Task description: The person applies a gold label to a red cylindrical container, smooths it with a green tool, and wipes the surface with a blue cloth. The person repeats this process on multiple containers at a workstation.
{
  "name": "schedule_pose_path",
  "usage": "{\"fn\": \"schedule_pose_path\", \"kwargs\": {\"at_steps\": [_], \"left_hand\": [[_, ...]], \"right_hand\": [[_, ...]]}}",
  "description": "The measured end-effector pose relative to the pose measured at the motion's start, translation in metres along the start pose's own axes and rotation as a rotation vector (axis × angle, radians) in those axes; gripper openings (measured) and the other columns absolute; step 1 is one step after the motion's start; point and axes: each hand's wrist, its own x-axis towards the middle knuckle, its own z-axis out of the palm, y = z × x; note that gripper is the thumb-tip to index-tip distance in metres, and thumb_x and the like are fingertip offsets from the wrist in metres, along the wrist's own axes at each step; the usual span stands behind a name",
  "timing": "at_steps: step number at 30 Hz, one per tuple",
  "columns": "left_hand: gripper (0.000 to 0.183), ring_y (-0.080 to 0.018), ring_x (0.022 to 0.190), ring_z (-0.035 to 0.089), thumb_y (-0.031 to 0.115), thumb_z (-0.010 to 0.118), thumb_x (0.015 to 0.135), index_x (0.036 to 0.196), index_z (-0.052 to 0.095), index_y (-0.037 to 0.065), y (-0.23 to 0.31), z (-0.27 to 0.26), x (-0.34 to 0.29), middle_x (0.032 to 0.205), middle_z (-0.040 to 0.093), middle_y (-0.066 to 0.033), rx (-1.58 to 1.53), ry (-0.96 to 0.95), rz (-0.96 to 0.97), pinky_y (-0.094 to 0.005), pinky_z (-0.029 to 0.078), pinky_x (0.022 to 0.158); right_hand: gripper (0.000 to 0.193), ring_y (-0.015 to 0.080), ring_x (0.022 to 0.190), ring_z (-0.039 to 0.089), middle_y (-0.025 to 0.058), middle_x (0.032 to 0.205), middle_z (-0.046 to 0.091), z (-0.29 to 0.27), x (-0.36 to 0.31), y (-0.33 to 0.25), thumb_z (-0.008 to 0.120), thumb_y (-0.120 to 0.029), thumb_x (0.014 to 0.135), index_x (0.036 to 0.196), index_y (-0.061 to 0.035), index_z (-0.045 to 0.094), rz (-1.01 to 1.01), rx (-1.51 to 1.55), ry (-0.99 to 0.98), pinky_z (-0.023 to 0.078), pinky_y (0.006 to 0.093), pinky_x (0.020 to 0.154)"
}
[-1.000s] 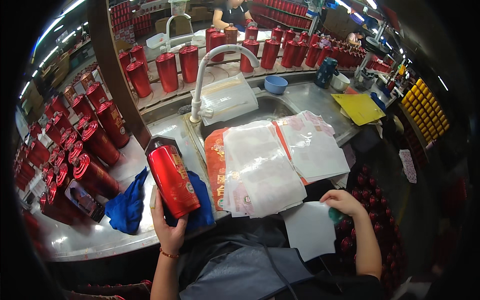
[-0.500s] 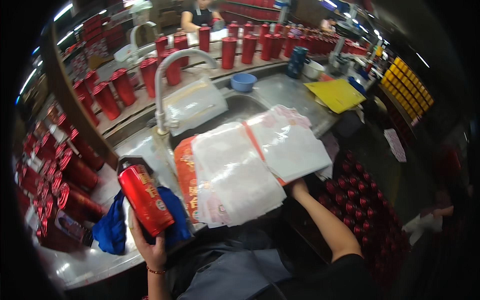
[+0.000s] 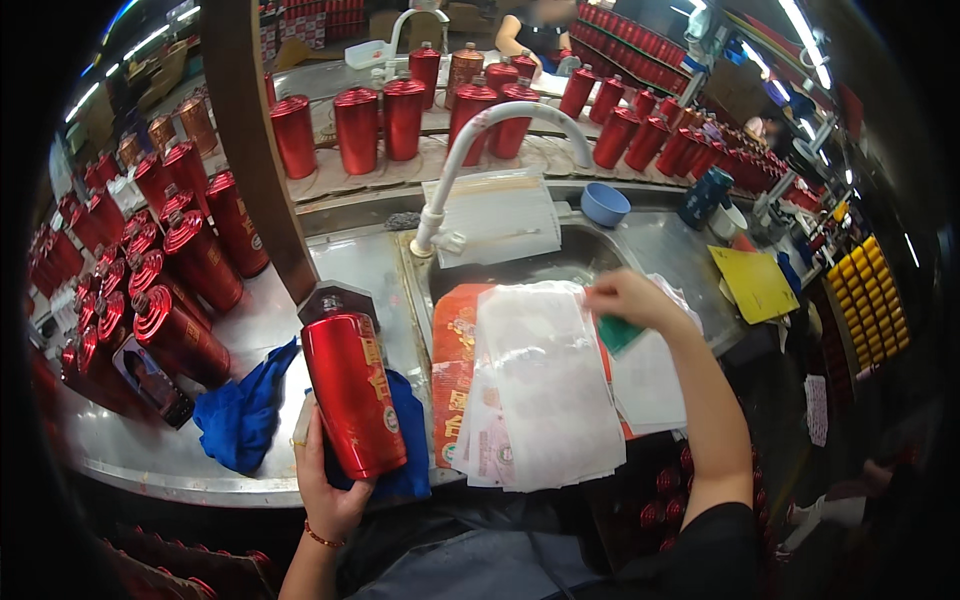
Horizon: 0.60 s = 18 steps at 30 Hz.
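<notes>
A glossy red bottle (image 3: 350,400) with gold lettering leans in my left hand (image 3: 335,490), which is closed around its lower side. A beige block (image 3: 303,420) shows by the left fingers. My right hand (image 3: 635,300) is closed at the far right corner of a stack of translucent printed sheets (image 3: 545,390). Under its palm is a green flat piece (image 3: 618,335), partly hidden, seemingly gripped there. Beneath the sheets lies a red printed sheet (image 3: 457,330), and white sheets (image 3: 650,385) lie to the right.
Blue cloths (image 3: 245,415) lie on the steel counter near a phone (image 3: 150,375). Many red bottles (image 3: 190,250) crowd the left; more line the shelf behind. A white faucet (image 3: 437,205) arches over the sink (image 3: 560,270). A blue bowl (image 3: 605,203) and yellow sheet (image 3: 755,283) stand right.
My right hand has moved from the stack's right edge to its far corner, and the green piece now shows under it. The left hand still holds the bottle. The whole view has shifted.
</notes>
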Motion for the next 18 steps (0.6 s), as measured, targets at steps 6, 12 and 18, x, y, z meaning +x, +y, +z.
{"fn": "schedule_pose_path", "kwargs": {"at_steps": [6,12,18], "left_hand": [[0.098,-0.0443,0.136,0.050,0.023,0.082,0.073,0.154,0.036,-0.008,0.000,-0.003,-0.001,0.149,0.048,-0.0286,0.051,-0.035,-0.008,-0.0472,0.039,0.114],[0.101,-0.0442,0.137,0.049,0.026,0.085,0.073,0.154,0.036,-0.009,0.000,-0.006,-0.004,0.149,0.047,-0.0290,0.054,-0.068,-0.030,-0.0472,0.041,0.112],[0.105,-0.0441,0.138,0.048,0.030,0.086,0.072,0.154,0.034,-0.010,-0.001,-0.006,-0.003,0.151,0.045,-0.0294,0.060,-0.083,-0.023,-0.0472,0.040,0.113]], "right_hand": [[0.033,0.0340,0.101,0.070,0.0115,0.110,0.073,0.044,0.144,0.051,0.079,-0.021,0.084,0.117,-0.0179,0.073,0.135,-0.349,0.449,0.056,0.0448,0.088],[0.020,0.0350,0.098,0.070,0.0115,0.111,0.070,0.059,0.193,0.070,0.073,-0.020,0.087,0.107,-0.0196,0.073,0.161,-0.421,0.512,0.056,0.0465,0.084],[0.012,0.0311,0.082,0.070,0.0129,0.089,0.073,0.042,0.184,0.059,0.071,-0.016,0.086,0.096,-0.0091,0.074,0.005,-0.194,0.632,0.054,0.0393,0.075]]}}
